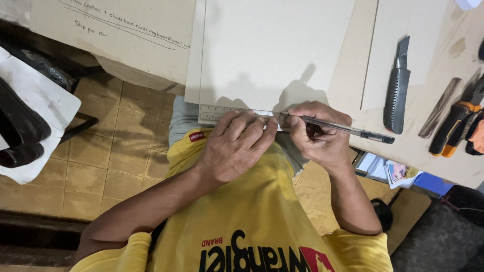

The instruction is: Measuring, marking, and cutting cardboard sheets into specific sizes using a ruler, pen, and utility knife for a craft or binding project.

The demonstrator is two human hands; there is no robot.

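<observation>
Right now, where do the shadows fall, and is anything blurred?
Head view: the right hand and its pen cast a soft shadow up onto the grey board; the hands and the ruler are sharp; the frame's edges look slightly stretched.
</observation>
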